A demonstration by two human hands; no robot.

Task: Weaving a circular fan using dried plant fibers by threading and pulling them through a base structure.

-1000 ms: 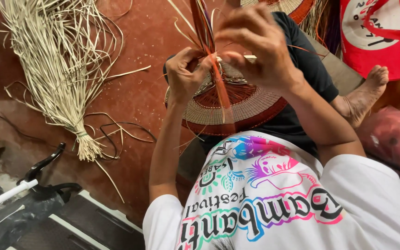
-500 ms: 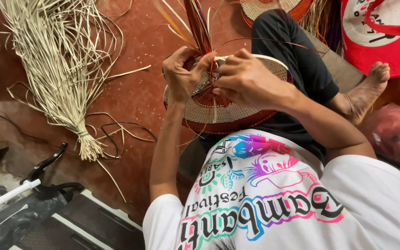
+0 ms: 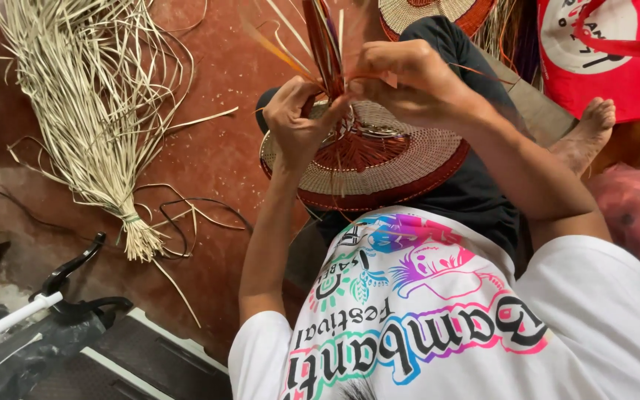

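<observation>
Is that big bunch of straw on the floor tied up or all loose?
Tied at one end. A thin band pinches the pale straw bundle near its bottom end, and above that the strands fan out loose across the red floor.

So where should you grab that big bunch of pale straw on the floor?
Probably at its tied neck, coming from above. The pale straw bundle is bound tight there with a thin band, so it is narrow and firm. Farther up, the strands fan out loose across the red floor and would likely slip apart.

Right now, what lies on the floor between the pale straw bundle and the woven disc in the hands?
In the head view, mostly bare red floor, with a few stray strands from the straw bundle reaching toward the woven disc.
</observation>
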